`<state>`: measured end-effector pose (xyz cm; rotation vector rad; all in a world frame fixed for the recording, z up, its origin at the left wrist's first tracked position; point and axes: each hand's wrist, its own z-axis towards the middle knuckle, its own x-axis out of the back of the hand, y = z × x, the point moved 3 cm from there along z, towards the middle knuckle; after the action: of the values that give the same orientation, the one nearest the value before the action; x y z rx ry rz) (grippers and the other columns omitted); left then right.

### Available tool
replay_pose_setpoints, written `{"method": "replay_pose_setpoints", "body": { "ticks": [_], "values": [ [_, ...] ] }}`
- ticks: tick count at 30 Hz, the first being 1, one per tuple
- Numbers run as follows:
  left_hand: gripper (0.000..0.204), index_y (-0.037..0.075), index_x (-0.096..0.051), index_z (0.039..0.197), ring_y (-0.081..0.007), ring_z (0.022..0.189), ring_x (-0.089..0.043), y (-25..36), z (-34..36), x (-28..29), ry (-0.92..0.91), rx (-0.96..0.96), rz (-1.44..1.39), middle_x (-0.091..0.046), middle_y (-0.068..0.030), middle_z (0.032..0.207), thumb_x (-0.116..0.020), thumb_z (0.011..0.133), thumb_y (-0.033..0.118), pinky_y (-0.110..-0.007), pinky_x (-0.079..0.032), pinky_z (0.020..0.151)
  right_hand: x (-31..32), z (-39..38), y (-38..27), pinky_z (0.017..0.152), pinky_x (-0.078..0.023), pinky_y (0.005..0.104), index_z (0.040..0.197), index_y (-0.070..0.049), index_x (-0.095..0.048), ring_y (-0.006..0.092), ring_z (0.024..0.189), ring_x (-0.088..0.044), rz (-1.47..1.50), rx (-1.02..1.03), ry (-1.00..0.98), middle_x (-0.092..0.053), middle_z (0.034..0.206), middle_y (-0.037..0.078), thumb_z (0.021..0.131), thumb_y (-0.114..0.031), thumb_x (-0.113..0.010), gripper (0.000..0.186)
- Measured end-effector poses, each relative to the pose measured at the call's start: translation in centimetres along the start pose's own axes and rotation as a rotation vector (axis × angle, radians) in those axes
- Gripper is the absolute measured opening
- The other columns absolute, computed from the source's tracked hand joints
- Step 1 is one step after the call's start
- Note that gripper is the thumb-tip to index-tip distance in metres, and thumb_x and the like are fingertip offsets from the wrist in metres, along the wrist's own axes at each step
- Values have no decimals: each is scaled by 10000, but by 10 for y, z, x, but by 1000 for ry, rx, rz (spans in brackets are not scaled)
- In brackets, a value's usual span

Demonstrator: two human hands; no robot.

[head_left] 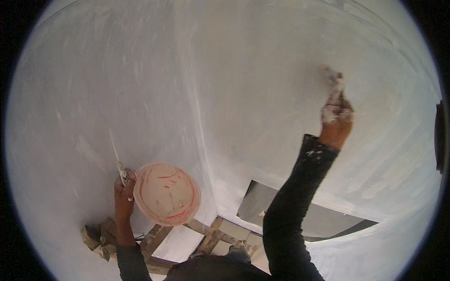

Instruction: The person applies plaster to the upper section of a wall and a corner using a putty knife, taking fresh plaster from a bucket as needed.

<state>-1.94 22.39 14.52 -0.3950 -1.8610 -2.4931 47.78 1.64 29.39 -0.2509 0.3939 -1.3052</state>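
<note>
"Leftmost?"
"A brown sack (101,239), below the left hand (124,187)."
"That hand?"
"Pinching a whitened tool (122,171). A round tub (166,196) sits just to its right."
"Between the hands?"
"Beams (154,240), lower than both."
"And the right hand (336,110)?"
"White-smeared, bunched, raised before the wall (262,103); blurred, so I can't tell if it grips anything."

Right grip (336,105) blurred — anything held, unclear; sleeves (291,206) cut off by lower edge.
</note>
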Motion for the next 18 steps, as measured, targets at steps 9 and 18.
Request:
{"method": "replay_pose_setpoints", "body": {
  "ticks": [9, 18],
  "values": [
    [272, 4, -583, 972, -151, 786, -521, 4, 1, -4, 26, 26, 68, -576, -58, 878, -606, 935, 272, -317, -447, 740, 126, 21, -18, 859, -501, 263, 1244, 52, -571, 235, 1105, -616, 32, -89, 97, -551, 1320, 222, 952, -142, -532, 353],
    [299, -15, -546, 1069, -173, 858, -535, -39, 6, 4, -29, -60, -23, -583, -70, 948, -590, 941, 252, -313, -443, 798, 191, -43, -10, 584, -436, 208, 1115, 51, -592, 100, 746, -578, -84, -327, 277, -630, 1010, 83, 893, -140, -659, 300]
  ]
}}
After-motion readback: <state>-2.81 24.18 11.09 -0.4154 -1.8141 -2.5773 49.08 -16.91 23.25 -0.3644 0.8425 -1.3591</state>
